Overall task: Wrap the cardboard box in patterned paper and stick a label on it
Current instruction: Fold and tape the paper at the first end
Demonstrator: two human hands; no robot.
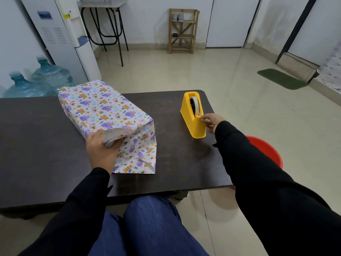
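Observation:
The box lies on the dark table, covered in white paper printed with purple elephants and orange bears. Its near end is loose, and the paper hangs out in open flaps toward me. My left hand presses a folded flap against that near end, thumb over the paper's grey underside. To the right stands a yellow tape dispenser holding a white tape roll. My right hand pinches the tape end at the dispenser's cutter. No label is in view.
A red bucket sits on the floor under my right arm, beside the table's right edge. Two blue water jugs and a white dispenser stand beyond the table at the left. My knees in blue jeans are below the near edge.

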